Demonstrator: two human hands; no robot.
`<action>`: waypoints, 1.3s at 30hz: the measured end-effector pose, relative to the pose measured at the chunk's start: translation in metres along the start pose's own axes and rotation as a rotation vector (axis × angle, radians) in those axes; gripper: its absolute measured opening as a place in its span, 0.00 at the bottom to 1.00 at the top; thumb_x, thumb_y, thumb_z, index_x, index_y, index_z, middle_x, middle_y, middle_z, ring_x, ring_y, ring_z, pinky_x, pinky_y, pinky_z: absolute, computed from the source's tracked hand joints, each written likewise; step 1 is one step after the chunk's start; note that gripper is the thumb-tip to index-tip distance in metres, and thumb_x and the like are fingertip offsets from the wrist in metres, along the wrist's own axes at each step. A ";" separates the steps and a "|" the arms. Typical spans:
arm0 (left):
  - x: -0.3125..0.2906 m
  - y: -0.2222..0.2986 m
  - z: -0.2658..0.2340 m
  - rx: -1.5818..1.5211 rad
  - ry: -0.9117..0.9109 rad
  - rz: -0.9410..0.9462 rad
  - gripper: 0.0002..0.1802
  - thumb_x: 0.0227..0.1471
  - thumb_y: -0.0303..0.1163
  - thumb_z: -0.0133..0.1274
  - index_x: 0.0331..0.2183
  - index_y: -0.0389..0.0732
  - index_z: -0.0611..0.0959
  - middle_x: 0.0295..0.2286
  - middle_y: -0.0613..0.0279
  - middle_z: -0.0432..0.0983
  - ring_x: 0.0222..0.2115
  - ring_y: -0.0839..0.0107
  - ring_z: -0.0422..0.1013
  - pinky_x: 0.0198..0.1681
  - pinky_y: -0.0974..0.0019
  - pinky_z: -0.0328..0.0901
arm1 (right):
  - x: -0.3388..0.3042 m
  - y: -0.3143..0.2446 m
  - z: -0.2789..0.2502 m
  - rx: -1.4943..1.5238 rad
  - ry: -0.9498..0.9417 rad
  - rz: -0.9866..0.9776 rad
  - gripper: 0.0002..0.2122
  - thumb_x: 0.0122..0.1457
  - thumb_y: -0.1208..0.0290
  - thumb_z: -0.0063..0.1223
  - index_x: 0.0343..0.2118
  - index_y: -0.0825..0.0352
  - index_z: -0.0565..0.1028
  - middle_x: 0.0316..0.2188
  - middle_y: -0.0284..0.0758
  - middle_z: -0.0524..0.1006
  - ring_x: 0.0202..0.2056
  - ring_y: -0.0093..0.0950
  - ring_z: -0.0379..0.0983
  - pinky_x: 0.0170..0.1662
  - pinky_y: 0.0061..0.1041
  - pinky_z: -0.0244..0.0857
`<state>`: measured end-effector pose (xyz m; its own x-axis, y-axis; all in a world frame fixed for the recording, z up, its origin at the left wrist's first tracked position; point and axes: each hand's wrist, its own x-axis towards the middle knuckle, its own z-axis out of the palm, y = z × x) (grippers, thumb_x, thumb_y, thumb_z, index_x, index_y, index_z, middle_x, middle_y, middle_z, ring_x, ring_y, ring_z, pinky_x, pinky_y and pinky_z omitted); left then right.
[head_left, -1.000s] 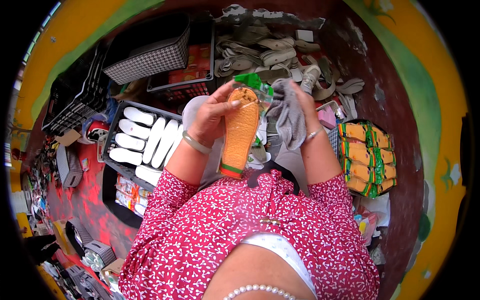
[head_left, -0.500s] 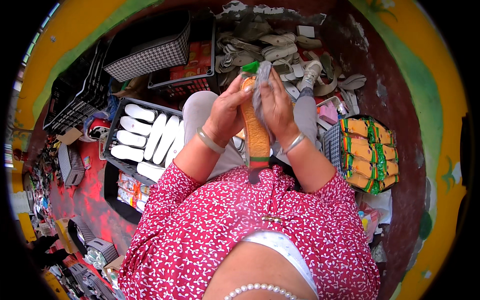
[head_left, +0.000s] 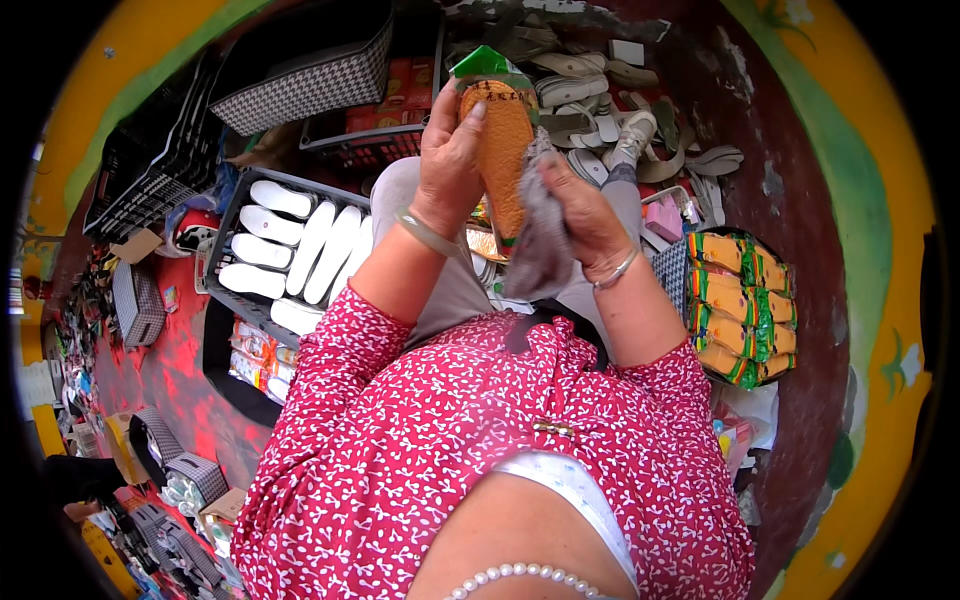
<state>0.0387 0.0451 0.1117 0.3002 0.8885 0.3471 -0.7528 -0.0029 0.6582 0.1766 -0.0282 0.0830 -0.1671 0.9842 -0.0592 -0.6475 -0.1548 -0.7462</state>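
Observation:
My left hand [head_left: 450, 155] grips a packaged orange insole [head_left: 505, 140] along its left edge, with the thumb pressed on the front. The clear wrapper has a green top and dark print, and it stands tilted up above my lap. In my right hand [head_left: 592, 215] is a bunched grey cloth [head_left: 540, 240], which hangs down over the lower right part of the pack. The cloth hides that lower part of the pack. Another orange-and-green pack [head_left: 484, 243] shows partly below, between my knees.
White insoles [head_left: 285, 228] fill a dark crate to my left. On the right, a checked basket [head_left: 668, 275] holds several orange-and-green packs [head_left: 725, 292]. Pale insoles and soles [head_left: 570, 90] lie heaped ahead, near my shoe [head_left: 636, 135]. Black crates [head_left: 150, 170] stand at far left.
The pack has moved up and away from me in my left hand, and its print now shows. My right hand has slid down and to the right with the cloth.

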 end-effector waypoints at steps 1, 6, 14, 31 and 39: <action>-0.002 -0.005 0.001 0.009 0.032 0.038 0.18 0.56 0.23 0.39 0.50 0.38 0.65 0.41 0.59 0.70 0.40 0.71 0.69 0.44 0.67 0.66 | 0.003 0.005 0.006 -0.036 0.028 -0.022 0.19 0.59 0.67 0.48 0.50 0.69 0.63 0.41 0.34 0.72 0.41 0.25 0.70 0.44 0.23 0.66; -0.007 -0.022 -0.006 0.019 0.177 0.077 0.17 0.55 0.22 0.37 0.48 0.38 0.67 0.40 0.58 0.71 0.39 0.68 0.71 0.43 0.65 0.67 | 0.010 0.009 -0.005 -0.084 0.076 0.133 0.19 0.52 0.75 0.56 0.46 0.71 0.66 0.36 0.35 0.74 0.35 0.22 0.73 0.38 0.20 0.68; -0.003 -0.030 -0.016 -0.022 0.282 0.130 0.16 0.54 0.22 0.36 0.45 0.38 0.69 0.37 0.57 0.72 0.36 0.66 0.72 0.41 0.63 0.69 | -0.001 0.018 -0.013 -0.117 0.064 0.166 0.13 0.52 0.75 0.55 0.40 0.71 0.70 0.33 0.33 0.75 0.30 0.21 0.73 0.34 0.20 0.69; -0.003 -0.021 -0.013 -0.013 0.320 0.242 0.15 0.57 0.30 0.39 0.48 0.41 0.66 0.42 0.55 0.68 0.43 0.65 0.67 0.48 0.62 0.62 | -0.007 0.023 -0.024 0.156 0.324 -0.183 0.17 0.49 0.81 0.56 0.43 0.67 0.69 0.36 0.33 0.74 0.37 0.24 0.71 0.41 0.24 0.67; 0.007 0.012 -0.032 1.283 -0.221 0.481 0.29 0.41 0.31 0.61 0.46 0.37 0.71 0.48 0.49 0.64 0.51 0.55 0.61 0.54 0.60 0.55 | -0.027 -0.030 -0.059 -0.702 0.211 -0.253 0.17 0.47 0.84 0.54 0.42 0.69 0.70 0.35 0.29 0.74 0.36 0.16 0.69 0.40 0.17 0.65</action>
<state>0.0128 0.0661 0.1004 0.3440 0.5895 0.7308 0.2149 -0.8071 0.5499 0.2440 -0.0446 0.0678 0.1137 0.9888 0.0968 -0.0121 0.0988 -0.9950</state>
